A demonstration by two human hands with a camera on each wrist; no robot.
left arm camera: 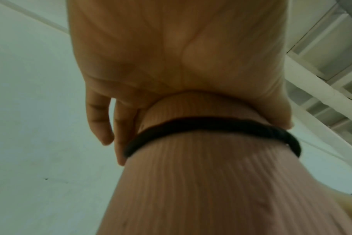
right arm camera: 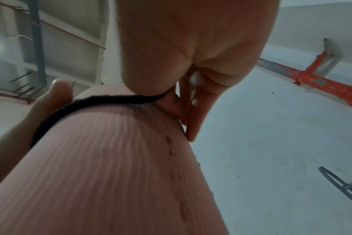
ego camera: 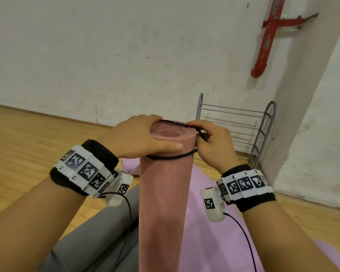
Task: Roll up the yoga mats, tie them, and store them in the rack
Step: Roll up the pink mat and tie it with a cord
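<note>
A rolled dusty-pink yoga mat stands upright in front of me, its spiral end at the top. A black elastic band loops around its upper end, one strand crossing the top rim. My left hand grips the top of the roll, thumb across the front just above the band. My right hand pinches the band at the roll's right side. The left wrist view shows the band around the ribbed mat; the right wrist view shows my fingers pinching the band.
A silver wire rack stands in the corner behind the roll. A lilac mat lies flat on the wooden floor. A grey rolled mat lies at lower left. A red pipe runs on the wall.
</note>
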